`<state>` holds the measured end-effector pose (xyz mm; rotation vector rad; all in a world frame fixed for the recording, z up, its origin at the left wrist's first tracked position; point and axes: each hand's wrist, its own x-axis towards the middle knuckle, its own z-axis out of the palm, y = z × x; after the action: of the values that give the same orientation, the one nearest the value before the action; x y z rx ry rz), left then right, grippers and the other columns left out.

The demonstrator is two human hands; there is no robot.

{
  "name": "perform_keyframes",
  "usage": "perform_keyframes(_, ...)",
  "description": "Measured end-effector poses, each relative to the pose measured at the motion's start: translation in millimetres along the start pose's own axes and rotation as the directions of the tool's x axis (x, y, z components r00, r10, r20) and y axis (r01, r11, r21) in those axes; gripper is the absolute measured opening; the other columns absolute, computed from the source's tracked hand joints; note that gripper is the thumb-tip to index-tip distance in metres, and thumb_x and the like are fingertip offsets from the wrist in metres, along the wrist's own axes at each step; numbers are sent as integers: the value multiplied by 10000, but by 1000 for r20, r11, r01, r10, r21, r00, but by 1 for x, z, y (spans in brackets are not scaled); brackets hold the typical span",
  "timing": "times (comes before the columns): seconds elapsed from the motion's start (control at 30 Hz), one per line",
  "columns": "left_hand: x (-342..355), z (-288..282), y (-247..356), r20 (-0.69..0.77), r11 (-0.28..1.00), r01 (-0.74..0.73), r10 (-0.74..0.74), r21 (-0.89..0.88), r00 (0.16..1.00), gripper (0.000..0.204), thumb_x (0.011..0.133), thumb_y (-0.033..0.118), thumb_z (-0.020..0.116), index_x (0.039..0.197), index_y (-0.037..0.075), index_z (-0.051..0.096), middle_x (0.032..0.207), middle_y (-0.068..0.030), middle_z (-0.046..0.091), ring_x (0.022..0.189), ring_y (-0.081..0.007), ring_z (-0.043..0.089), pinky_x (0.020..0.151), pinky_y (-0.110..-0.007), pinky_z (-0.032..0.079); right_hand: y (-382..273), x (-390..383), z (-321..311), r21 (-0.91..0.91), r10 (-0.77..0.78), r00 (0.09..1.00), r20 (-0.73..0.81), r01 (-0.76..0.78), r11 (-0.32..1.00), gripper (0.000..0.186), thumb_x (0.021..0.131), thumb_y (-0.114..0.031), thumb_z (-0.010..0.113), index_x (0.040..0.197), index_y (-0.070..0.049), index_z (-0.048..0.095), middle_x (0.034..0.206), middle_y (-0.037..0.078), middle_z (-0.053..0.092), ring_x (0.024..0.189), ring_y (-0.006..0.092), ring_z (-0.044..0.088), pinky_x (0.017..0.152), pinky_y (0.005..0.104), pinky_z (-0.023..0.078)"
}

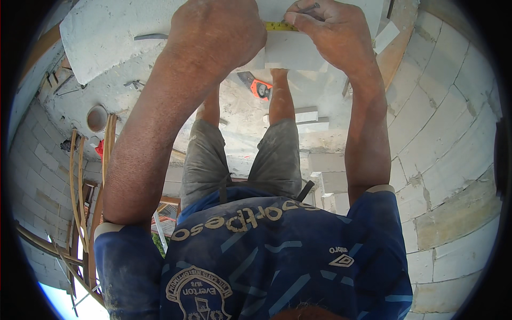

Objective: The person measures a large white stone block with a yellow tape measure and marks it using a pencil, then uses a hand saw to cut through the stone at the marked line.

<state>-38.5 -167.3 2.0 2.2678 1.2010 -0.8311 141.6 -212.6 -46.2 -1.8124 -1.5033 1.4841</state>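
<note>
1. Left hand (216, 33): laid knuckles-up on the pale grey aerated-concrete block (101, 32), fingers curled under and hidden. Pressing on the near end of the yellow measuring tape (281, 26), by the look of it; actual grip cannot be told.
2. Right hand (333, 33): fingers pinched closed around a thin dark pencil-like marker (308, 8), tip pointing down-left toward the tape.
3. Measuring tape: only a short yellow stretch visible, between the two hands, lying flat on top of the block. Long axis running left to right, from one hand to the other.
4. Key relation: tape directly between the hands, touching or just beside both. Marker tip just above the tape's upper edge, at its right-hand end. Right hand nearer to that marking spot; left hand placed as the anchor.
5. Block: straight ahead of the body at the top of the view, both forearms reaching up to it, its near edge over the legs.
6. Below, on the dusty floor: orange-handled handsaw (256, 85) between the feet, well apart from both hands; small white block offcuts (312, 120) near the right leg.
</note>
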Motion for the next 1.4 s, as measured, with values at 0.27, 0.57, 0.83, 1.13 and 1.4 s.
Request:
perform_keyframes(0.27, 6, 5, -2, 69, 1000, 31, -31, 3, 997, 324, 934, 222, 647, 737, -18, 739, 713, -191, 706, 709, -303, 737, 665, -396, 603, -12, 4, 1, -245, -23, 997, 78, 42, 969, 217, 922, -197, 699, 1002, -7, 769, 936, 197, 760, 853, 327, 748, 779, 373, 587)
perform_keyframes(0.57, 7, 1, 0, 150, 998, 61, -62, 9, 987, 322, 941, 217, 638, 740, -12, 743, 711, -189, 705, 725, -301, 742, 672, -403, 602, -9, 8, 1, -215, -44, 995, 92, 63, 975, 239, 926, -203, 691, 1007, 10, 765, 939, 214, 758, 856, 323, 753, 796, 374, 593)
perform_keyframes(0.83, 7, 2, -1, 116, 995, 103, -100, -18, 988, 325, 942, 218, 641, 754, -29, 739, 715, -206, 704, 721, -306, 741, 674, -404, 604, -8, 14, 4, -169, -16, 997, 76, 29, 985, 215, 918, -169, 686, 998, 15, 763, 953, 222, 755, 854, 324, 754, 790, 376, 593)
perform_keyframes(1.13, 3, 2, 7, -40, 954, 189, -204, -233, 978, 372, 981, 320, 609, 909, 7, 796, 732, -204, 715, 684, -333, 724, 788, -455, 596, 24, -1, -62, 324, 109, 686, -719, 192, 926, 134, 899, -77, 740, 948, 45, 764, 794, 61, 747, 709, 111, 659, 655, 246, 520)
perform_keyframes(1.4, 6, -2, 8, 2, 953, 200, -205, -228, 979, 373, 973, 316, 605, 915, 0, 796, 783, -222, 722, 737, -344, 727, 823, -458, 585, 53, -47, -38, 448, 113, 807, -579, 199, 872, 258, 865, -122, 823, 1010, 75, 742, 838, 121, 769, 723, 113, 594, 660, 235, 417)
